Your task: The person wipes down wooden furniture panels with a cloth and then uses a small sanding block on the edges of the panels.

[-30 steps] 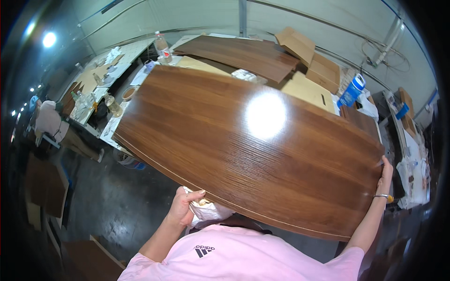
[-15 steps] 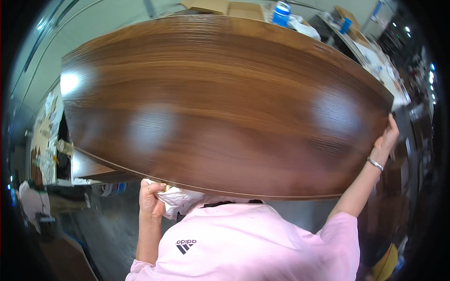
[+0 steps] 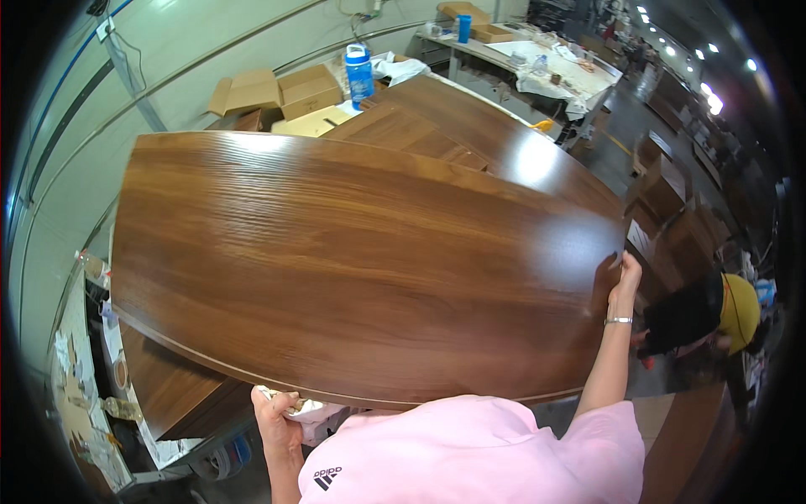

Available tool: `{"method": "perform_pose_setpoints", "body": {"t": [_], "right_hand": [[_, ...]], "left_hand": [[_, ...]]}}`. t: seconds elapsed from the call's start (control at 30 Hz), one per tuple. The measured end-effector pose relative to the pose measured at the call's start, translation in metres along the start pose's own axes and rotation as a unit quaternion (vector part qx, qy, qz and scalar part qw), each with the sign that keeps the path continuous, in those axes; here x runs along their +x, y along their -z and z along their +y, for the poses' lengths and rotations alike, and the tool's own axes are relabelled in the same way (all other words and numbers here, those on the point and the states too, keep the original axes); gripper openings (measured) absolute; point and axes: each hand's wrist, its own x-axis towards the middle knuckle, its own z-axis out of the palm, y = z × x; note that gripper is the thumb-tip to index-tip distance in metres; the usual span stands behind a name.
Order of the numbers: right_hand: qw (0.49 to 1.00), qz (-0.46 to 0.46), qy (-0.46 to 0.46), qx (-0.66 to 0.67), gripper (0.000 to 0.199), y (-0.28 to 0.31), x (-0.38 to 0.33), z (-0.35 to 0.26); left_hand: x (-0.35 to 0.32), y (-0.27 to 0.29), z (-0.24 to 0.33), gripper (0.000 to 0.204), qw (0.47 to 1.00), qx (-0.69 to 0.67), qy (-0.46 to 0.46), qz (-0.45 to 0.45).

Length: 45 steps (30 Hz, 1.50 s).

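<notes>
A large brown wood-grain panel (image 3: 353, 269) spans the middle of the view, its glossy face up. At its right edge my right hand (image 3: 625, 281) is closed on it, a silvery bracelet on the wrist. My left hand (image 3: 277, 422) is closed on a crumpled white cloth (image 3: 321, 417), right at the panel's near edge. Whether the left fingers also grip the panel is hidden. Beyond and partly beneath it lies another brown panel (image 3: 537, 160); more brown wood (image 3: 172, 382) shows under its near left corner.
Behind the panels stand a blue bottle (image 3: 358, 76) and open cardboard boxes (image 3: 309, 91). A cluttered workbench (image 3: 600, 84) is at the far right, with a blue cup (image 3: 463, 28). Another person in a yellow top (image 3: 740, 312) bends at the right. A clear bottle (image 3: 122, 409) lies at the left.
The held panel now appears lower in the view, exposing the brown panel and benches behind it. Both hands keep their holds; the right hand appears lower and further left.
</notes>
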Motion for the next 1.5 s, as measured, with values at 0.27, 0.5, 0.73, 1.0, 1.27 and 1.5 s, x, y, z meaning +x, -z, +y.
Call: {"method": "perform_pose_setpoints", "body": {"t": [0.27, 0.5, 0.73, 1.0, 1.27, 1.5], "right_hand": [[0.995, 0.073, 0.029, -0.062, 0.011, 0.160, -0.095, -0.025], [0.970, 0.225, 0.026, -0.083, 0.013, 0.248, -0.092, -0.030], [0.985, 0.171, 0.011, -0.033, 0.023, 0.295, 0.011, -0.028], [0.987, 0.162, -0.011, -0.017, 0.015, 0.326, 0.150, -0.061], [0.968, 0.244, -0.002, -0.059, 0.036, 0.302, 0.241, -0.045], [0.971, 0.229, -0.020, -0.068, 0.021, 0.248, 0.283, -0.016]], "left_hand": [[0.010, -0.050, 0.004, 0.036, 0.976, 0.035, 0.019, -0.212], [0.021, -0.152, -0.029, 0.039, 0.946, 0.051, 0.069, -0.312], [0.042, -0.299, -0.085, 0.034, 0.943, 0.065, 0.051, -0.322], [0.059, -0.464, -0.175, 0.022, 0.950, 0.039, 0.108, -0.290], [0.117, -0.517, -0.258, 0.011, 0.968, 0.117, 0.148, -0.164], [0.171, -0.513, -0.297, 0.014, 0.967, 0.132, 0.198, -0.093]]}}
